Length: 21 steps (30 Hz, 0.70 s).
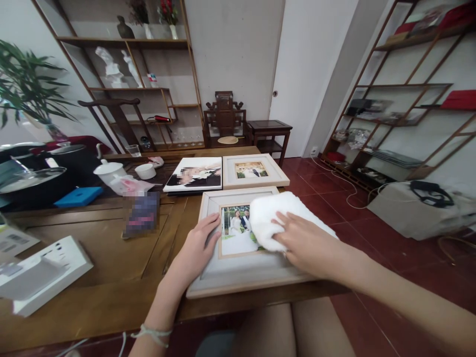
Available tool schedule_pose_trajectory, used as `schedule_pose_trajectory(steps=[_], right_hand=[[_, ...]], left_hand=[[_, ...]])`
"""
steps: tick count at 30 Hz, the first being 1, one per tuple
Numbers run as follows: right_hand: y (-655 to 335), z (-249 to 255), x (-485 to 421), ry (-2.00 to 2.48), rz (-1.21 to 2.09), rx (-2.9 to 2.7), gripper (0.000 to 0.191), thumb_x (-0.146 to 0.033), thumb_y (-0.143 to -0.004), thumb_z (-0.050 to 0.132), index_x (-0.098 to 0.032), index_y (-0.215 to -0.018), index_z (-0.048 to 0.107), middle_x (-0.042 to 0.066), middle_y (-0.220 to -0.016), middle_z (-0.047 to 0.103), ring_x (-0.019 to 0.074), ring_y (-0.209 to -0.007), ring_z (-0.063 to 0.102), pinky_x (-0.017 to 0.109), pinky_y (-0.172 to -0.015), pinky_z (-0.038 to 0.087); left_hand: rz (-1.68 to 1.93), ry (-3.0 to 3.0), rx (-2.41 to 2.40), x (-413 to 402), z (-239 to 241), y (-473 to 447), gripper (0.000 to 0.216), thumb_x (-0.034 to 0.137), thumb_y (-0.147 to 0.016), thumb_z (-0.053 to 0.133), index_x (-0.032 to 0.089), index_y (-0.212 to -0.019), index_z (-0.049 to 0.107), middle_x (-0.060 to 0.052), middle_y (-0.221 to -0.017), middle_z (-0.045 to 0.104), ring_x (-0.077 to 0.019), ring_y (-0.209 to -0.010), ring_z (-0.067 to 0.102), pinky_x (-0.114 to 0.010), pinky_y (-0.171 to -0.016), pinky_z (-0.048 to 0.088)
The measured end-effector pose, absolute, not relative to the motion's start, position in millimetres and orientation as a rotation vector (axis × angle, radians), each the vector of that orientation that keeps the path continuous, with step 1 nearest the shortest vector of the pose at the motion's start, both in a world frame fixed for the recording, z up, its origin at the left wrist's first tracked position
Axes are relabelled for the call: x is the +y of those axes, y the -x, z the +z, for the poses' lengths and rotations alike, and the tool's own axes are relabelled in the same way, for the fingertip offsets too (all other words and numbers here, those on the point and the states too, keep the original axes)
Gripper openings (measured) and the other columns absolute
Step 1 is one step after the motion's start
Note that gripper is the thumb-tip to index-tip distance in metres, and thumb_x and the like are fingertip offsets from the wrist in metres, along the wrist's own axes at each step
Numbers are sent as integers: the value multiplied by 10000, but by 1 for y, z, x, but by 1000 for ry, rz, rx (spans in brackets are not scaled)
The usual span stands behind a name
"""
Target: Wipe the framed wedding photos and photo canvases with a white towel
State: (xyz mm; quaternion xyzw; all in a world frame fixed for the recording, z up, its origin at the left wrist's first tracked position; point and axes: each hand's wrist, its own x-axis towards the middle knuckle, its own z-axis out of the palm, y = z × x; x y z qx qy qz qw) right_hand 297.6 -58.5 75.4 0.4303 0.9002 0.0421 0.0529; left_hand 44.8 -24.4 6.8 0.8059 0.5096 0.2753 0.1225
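Observation:
A pale wooden picture frame [230,280] lies face up near the table's front edge, with a photo [236,235] of two people in wedding clothes set inside a wide light border. My left hand [199,245] rests flat on the frame's left side, fingers and thumb laid over its border. Under my right hand [307,243] is a fluffy white towel [271,210]; the fingers are bent into it and press it on the photo. The towel hides the photo's right part and the frame's upper right corner.
Behind the frame lie a second framed photo [277,171] and a white-edged photo panel [211,166]. To the left stand a white teapot [109,171], a cup [146,171], a blue box [79,197], a pot [33,181] and an opened white box [59,282].

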Motion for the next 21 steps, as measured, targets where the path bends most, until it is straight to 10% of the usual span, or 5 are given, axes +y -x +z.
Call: schedule_pose_trajectory(steps=[21], right_hand=[[-296, 45, 13, -1492, 232, 2849, 404, -95, -745, 468, -88, -1120, 618, 183, -1382, 428, 319, -1336, 263, 485, -1074, 230]], left_hand=[[753, -2329, 1511, -26, 9, -46, 416, 314, -893, 393, 100, -1208, 561, -131, -1337, 515, -228, -1264, 445, -401, -1073, 343]])
